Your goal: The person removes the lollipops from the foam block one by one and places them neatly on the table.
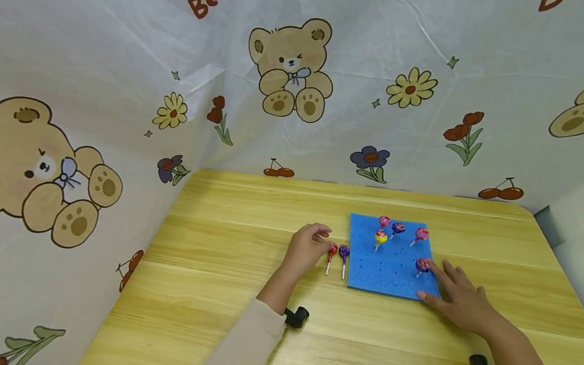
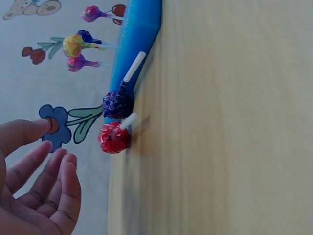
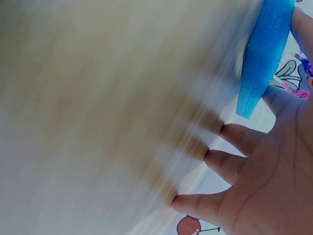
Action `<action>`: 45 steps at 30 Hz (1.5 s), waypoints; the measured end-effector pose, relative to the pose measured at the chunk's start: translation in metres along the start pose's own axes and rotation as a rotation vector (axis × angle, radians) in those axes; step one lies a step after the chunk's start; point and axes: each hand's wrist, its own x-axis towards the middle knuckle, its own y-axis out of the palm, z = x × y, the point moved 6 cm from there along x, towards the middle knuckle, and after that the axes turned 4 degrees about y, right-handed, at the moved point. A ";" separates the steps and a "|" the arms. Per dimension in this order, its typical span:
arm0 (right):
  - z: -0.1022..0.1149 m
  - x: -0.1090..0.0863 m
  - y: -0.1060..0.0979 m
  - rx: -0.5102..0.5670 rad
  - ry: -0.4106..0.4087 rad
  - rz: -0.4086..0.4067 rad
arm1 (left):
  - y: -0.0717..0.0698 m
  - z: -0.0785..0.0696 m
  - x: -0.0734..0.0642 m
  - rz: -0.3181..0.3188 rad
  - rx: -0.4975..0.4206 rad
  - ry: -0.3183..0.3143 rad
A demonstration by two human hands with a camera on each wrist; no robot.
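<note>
My left hand [image 1: 308, 246] hovers beside a red lollipop [image 1: 333, 250] lying on the table. In the left wrist view its loosely bent fingers [image 2: 68, 196] are apart from the red lollipop [image 2: 114, 138] and hold nothing. A purple lollipop [image 1: 344, 255] lies between the red one and the blue foam board [image 1: 367, 279]. At the board's right edge rests my right hand [image 1: 464, 299], fingers spread. In the right wrist view the thumb and one finger touch the foam [image 3: 266, 58]; the other fingertips rest on the table.
Several wrapped lollipops stand by their sticks in the board: a yellow one [image 1: 380, 237], a dark blue one [image 1: 398, 228], a pink one [image 1: 421, 234] and a purple-red one [image 1: 422, 266] near the right hand. Small holes dot the foam. A bear-print cloth [image 1: 338, 134] hangs behind the wooden table [image 1: 227, 211].
</note>
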 end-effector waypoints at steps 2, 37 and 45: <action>0.000 0.000 0.000 -0.006 0.002 0.000 | -0.001 -0.004 -0.001 -0.002 -0.017 0.020; 0.004 -0.003 -0.002 0.022 0.001 -0.005 | 0.060 -0.059 -0.012 0.127 -0.016 0.151; 0.000 0.000 0.002 -0.007 0.025 0.010 | 0.089 -0.071 -0.015 0.207 0.068 0.187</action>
